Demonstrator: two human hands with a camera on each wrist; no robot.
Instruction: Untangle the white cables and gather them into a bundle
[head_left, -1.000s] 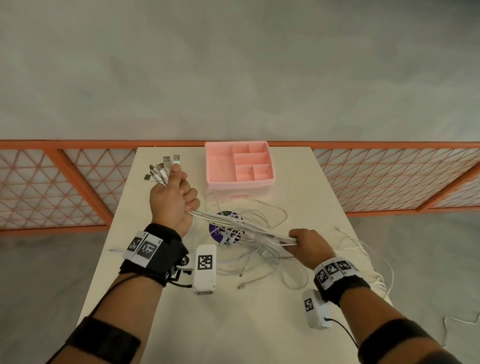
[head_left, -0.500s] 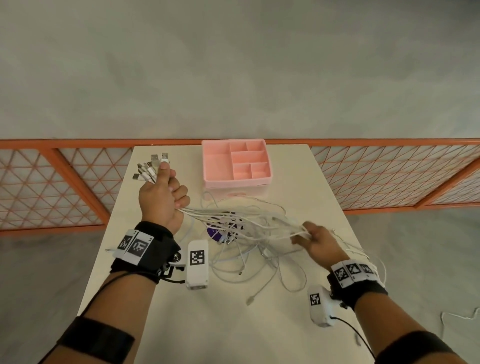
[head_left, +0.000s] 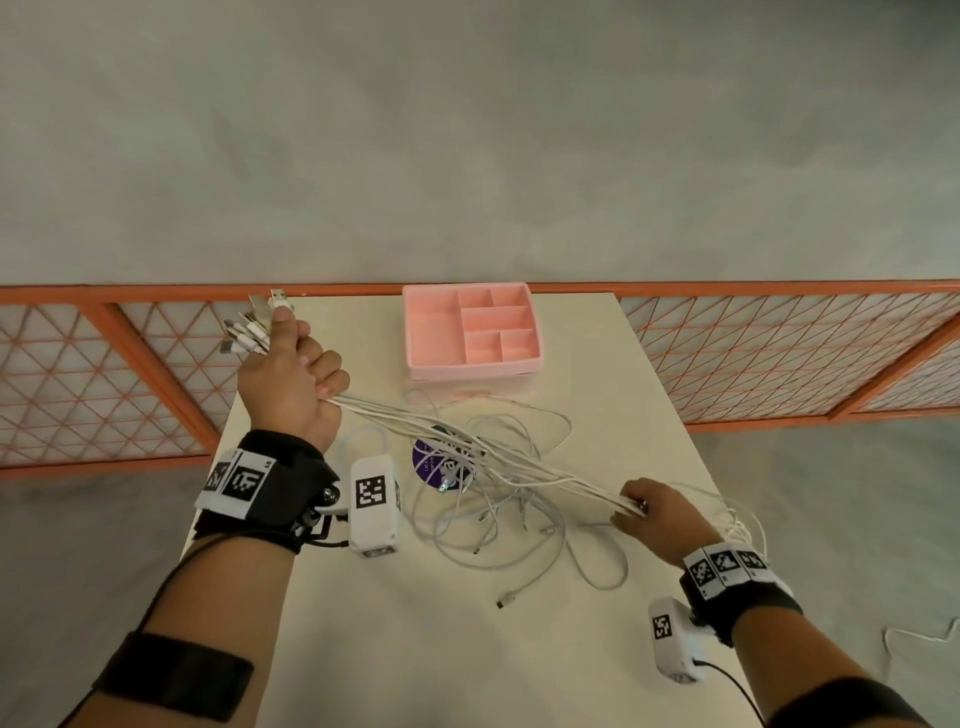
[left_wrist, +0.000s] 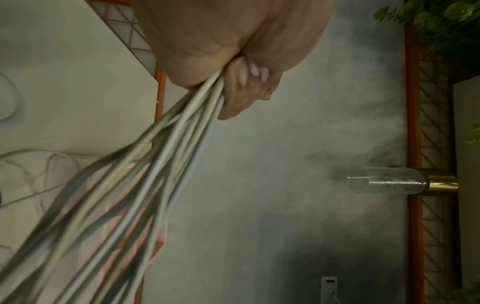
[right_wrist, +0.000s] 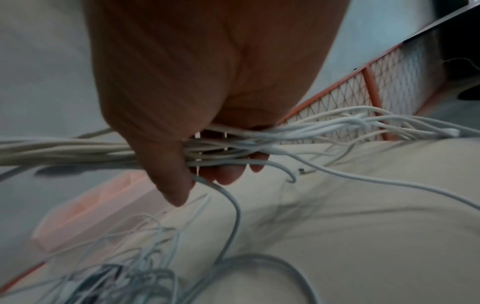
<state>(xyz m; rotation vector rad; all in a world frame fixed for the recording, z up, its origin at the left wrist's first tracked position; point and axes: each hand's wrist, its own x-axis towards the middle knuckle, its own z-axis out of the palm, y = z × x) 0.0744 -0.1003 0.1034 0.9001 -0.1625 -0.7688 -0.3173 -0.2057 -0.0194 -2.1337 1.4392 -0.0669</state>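
Note:
Several white cables (head_left: 467, 441) stretch taut in a strand between my two hands above the white table (head_left: 597, 389). My left hand (head_left: 291, 379) is raised at the table's back left and grips the cables (left_wrist: 182, 127) in a fist, their USB plugs (head_left: 254, 325) fanning out past my thumb. My right hand (head_left: 652, 512) is near the table's right edge, fingers curled round the same strand of cables (right_wrist: 228, 148). Slack loops and loose plug ends (head_left: 498, 525) lie tangled on the table between the hands.
A pink compartment tray (head_left: 470, 330) stands at the table's back edge. A purple round disc (head_left: 434, 460) lies under the tangle. An orange lattice fence (head_left: 779, 353) runs behind the table. More cable ends (head_left: 737, 514) hang over the table's right edge.
My right hand has slid right and toward me along the strand, drawing the cables straighter. My left hand has stayed raised with the plug ends, and the tangle has loosened.

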